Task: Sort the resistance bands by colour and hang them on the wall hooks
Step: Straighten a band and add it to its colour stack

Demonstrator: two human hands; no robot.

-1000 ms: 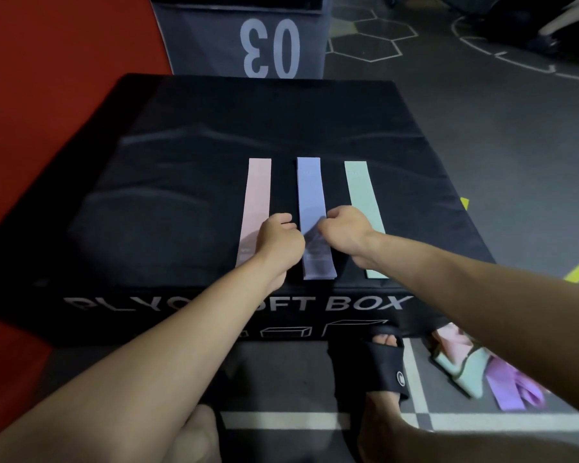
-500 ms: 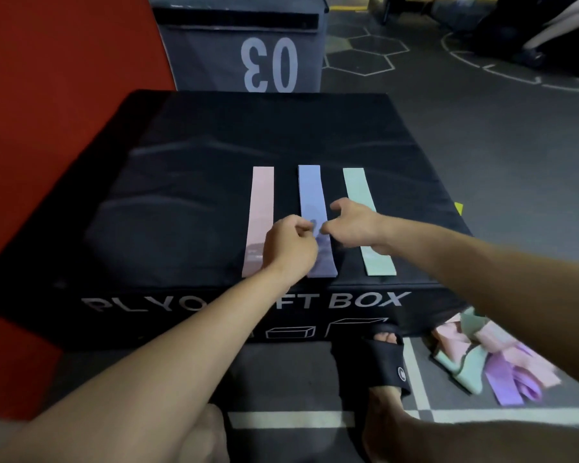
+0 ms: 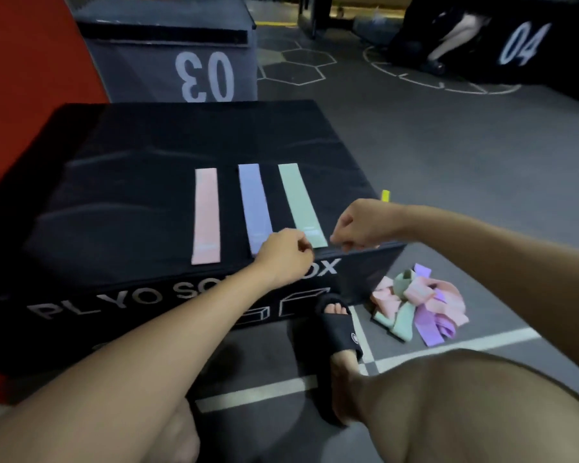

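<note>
Flat on the black padded box [image 3: 121, 182] lie three fabric bands — pink [image 3: 206, 215], lilac [image 3: 254, 205], mint green [image 3: 301, 203]. Both hands — left [image 3: 283, 255], right [image 3: 365, 225] — have curled fingers at the mint band's near end; whether they pinch it I cannot tell.

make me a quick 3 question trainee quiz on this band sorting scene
1. True or false: three flat fabric bands lie side by side on the black padded plyo box.
2. Which flat band lies between the other two? A) pale pink band B) lilac band C) mint green band
3. Fill in: the tangled heap of pink, green and purple bands lies on the ____, beside the foot in the black slide sandal.

Key: 1 true; 2 B; 3 floor. Note for the trainee: the left hand and right hand hover curled at the box's near edge; whether either pinches anything is unclear.
</note>
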